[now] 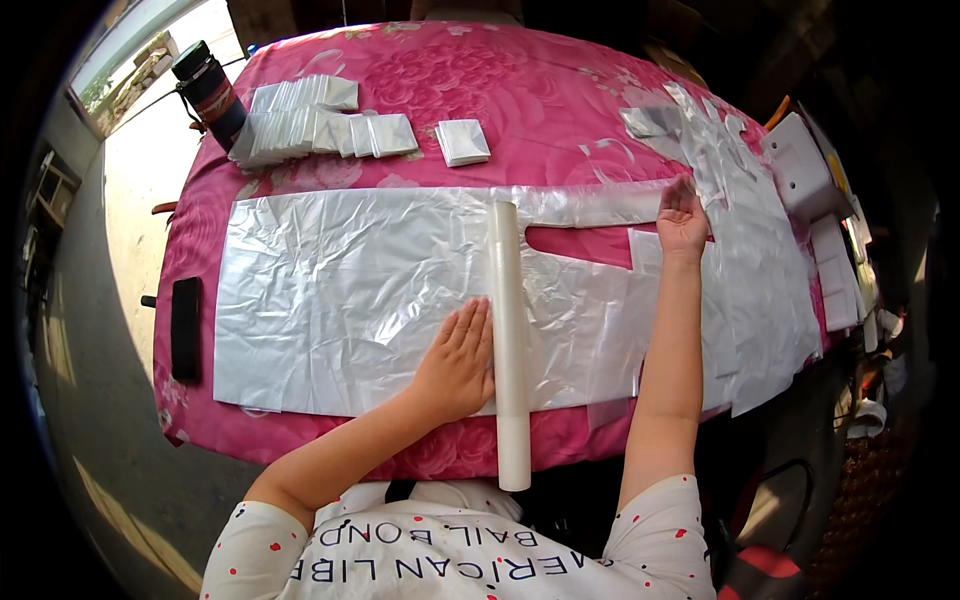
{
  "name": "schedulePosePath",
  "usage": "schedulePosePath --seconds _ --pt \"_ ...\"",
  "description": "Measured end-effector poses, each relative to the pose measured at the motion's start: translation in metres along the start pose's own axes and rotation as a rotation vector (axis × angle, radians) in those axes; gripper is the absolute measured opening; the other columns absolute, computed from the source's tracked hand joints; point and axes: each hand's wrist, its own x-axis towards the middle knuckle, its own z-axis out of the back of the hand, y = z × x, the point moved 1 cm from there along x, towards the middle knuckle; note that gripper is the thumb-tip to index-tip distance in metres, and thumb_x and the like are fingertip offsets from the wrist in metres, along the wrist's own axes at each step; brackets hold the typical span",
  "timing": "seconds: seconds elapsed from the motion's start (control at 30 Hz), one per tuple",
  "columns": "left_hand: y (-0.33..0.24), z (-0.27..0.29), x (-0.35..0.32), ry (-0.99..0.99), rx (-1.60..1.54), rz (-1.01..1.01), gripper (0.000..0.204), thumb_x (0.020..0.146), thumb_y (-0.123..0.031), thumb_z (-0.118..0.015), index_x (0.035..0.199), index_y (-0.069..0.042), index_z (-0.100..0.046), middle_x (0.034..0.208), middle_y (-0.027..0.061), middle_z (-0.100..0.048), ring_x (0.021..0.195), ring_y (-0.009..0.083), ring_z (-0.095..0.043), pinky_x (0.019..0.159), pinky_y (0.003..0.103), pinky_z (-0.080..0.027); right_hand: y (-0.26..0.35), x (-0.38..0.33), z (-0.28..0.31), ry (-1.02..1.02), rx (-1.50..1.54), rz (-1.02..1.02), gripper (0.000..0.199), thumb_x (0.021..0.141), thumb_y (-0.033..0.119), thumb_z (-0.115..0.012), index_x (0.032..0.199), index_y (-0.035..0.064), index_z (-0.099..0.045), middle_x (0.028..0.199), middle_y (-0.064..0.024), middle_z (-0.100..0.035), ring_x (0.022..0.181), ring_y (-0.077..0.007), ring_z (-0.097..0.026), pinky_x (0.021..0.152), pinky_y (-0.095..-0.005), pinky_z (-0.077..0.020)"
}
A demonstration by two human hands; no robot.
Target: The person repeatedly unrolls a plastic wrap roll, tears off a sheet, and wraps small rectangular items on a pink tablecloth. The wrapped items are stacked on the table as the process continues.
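Note:
A thin, wrinkled translucent plastic sheet (340, 290) lies spread across the table, with a long notch cut into its right part and a narrow strip (590, 207) along the far side of the notch. Across the sheet lies a pale, smooth tube (510, 350), its near end sticking out past the table edge. My left hand (462, 352) rests flat on the sheet just left of the tube, fingers extended. At the right end of the strip is my right hand (683, 218), palm facing up and fingers loosely bent; nothing shows in it.
A pink flowered cloth (430, 85) covers the table. Folded plastic packets (285, 130) stand in rows beside a dark bottle (210, 95), with a small stack (463, 142) apart. Loose plastic sheets (750, 290) overlap at right, near white boxes (800, 165). A black oblong object (186, 330) lies left.

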Motion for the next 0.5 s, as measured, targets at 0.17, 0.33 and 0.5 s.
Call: schedulePosePath --seconds 0.17,0.33,0.5 --pt "0.001 -0.003 -0.003 -0.024 0.023 0.01 0.065 0.078 -0.025 -0.04 0.128 0.015 -0.032 0.138 0.0302 -0.028 0.133 0.0394 -0.024 0.11 0.045 -0.016 -0.019 -0.059 -0.103 0.355 -0.21 0.029 0.029 0.096 0.018 -0.04 0.113 -0.0001 -0.054 0.117 -0.012 -0.059 0.111 -0.0229 -0.055 0.097 -0.0363 -0.0424" --pt "0.0 -0.001 -0.002 0.001 0.077 0.009 0.063 0.081 -0.028 -0.04 0.127 0.015 -0.036 0.137 0.0294 -0.032 0.131 0.0393 -0.028 0.108 0.046 -0.019 -0.202 -0.191 -0.171 0.783 -1.123 -0.078 0.024 0.092 0.017 -0.05 0.101 -0.0033 -0.06 0.081 -0.0137 -0.067 0.074 -0.0206 -0.064 0.063 -0.0342 -0.0456" --pt "0.007 -0.025 -0.003 -0.185 0.152 -0.045 0.062 0.083 -0.027 -0.04 0.131 0.012 -0.031 0.139 0.0281 -0.03 0.132 0.0383 -0.027 0.109 0.046 -0.017 -0.375 -0.272 -0.143 1.17 -1.498 0.057 0.037 0.088 0.015 -0.048 0.122 -0.0001 -0.051 0.126 -0.0193 -0.05 0.125 -0.034 -0.039 0.106 -0.0441 -0.025"
